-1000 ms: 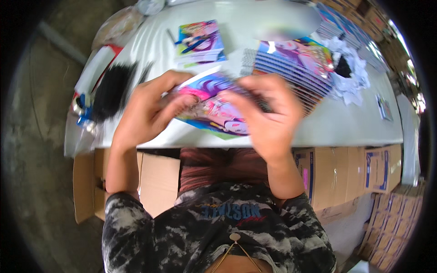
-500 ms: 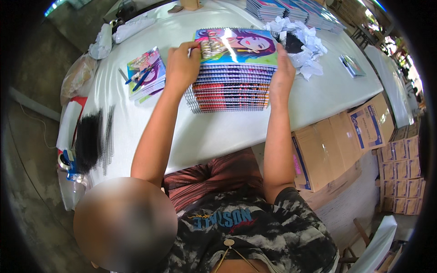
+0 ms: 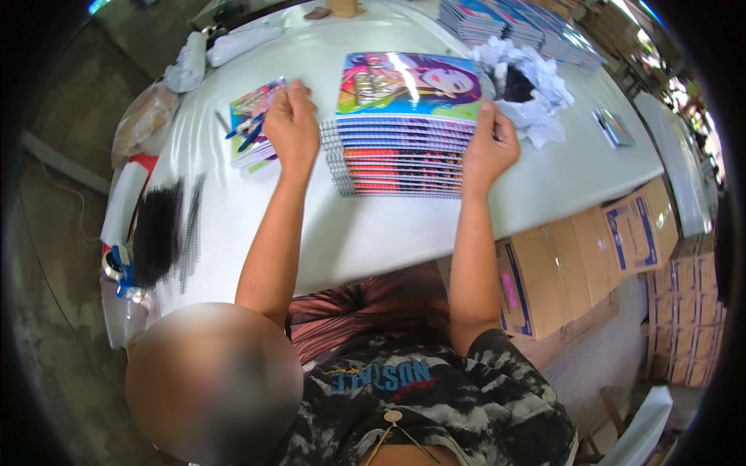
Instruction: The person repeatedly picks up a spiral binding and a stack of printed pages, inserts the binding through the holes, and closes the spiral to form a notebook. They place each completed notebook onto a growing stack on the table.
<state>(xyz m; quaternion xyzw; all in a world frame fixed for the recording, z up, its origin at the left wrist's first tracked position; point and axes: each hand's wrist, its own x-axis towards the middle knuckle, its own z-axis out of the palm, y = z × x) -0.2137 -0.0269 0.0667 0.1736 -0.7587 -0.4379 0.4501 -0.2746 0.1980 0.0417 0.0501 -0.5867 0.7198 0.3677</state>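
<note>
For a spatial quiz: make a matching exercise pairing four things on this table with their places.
1. left hand
2. right hand
3. crumpled white paper
4. black spiral bindings

a. near the table's left edge
b. right side of the notebook stack
c. beyond the right hand, beside the stack
d. left side of the stack

Pairs: 1-d, 2-b, 3-c, 4-a

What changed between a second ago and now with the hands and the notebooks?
The notebook held up in both hands now lies on top of the notebook stack. The left hand and right hand press the stack's sides. The small pile with pens stayed put.
</note>
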